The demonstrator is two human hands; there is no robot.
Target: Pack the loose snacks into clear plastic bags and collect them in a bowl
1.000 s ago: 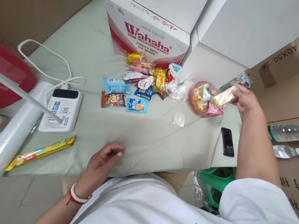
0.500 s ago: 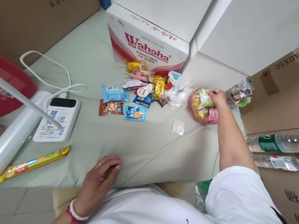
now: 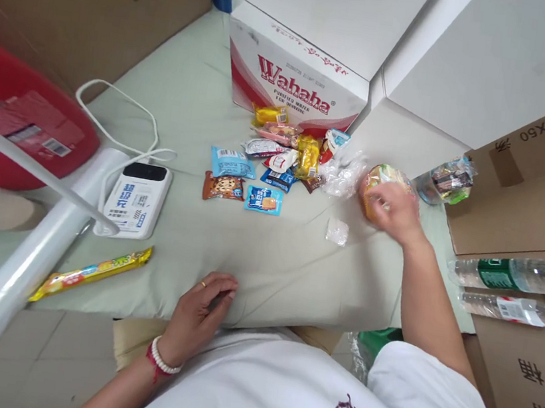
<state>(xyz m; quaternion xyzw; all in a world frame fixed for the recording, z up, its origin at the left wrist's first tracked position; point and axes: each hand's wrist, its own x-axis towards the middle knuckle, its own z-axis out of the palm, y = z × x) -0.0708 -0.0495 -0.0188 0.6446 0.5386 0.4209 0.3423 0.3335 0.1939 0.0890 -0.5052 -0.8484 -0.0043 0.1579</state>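
My left hand (image 3: pixel 206 302) rests at the near edge of the cloth-covered table, fingers loosely curled together, with nothing seen in them. Over a round plastic tub (image 3: pixel 372 177) of wrapped snacks hovers my right hand (image 3: pixel 392 210), smeared by motion; whether it holds anything is unclear. The hand hides much of the tub. To its left lies crumpled clear plastic (image 3: pixel 343 173), beside a pile of small snack packets, among them a light blue packet (image 3: pixel 231 163), a brown cookie packet (image 3: pixel 224 187) and a blue biscuit packet (image 3: pixel 264 199). A small whitish wrapper (image 3: pixel 337 232) lies nearer me.
A Wahaha water carton (image 3: pixel 296 77) stands behind the packets. At left are a white power bank (image 3: pixel 135 202) with its cable, a yellow snack stick (image 3: pixel 93 273), a plastic film roll (image 3: pixel 29 259) and a red container (image 3: pixel 27 118). Plastic bottles (image 3: pixel 539 276) lie at right.
My right hand has drawn back slightly toward me from the tub's far side and is now blurred. The camera view has shifted a little; my left hand stays at the table edge.
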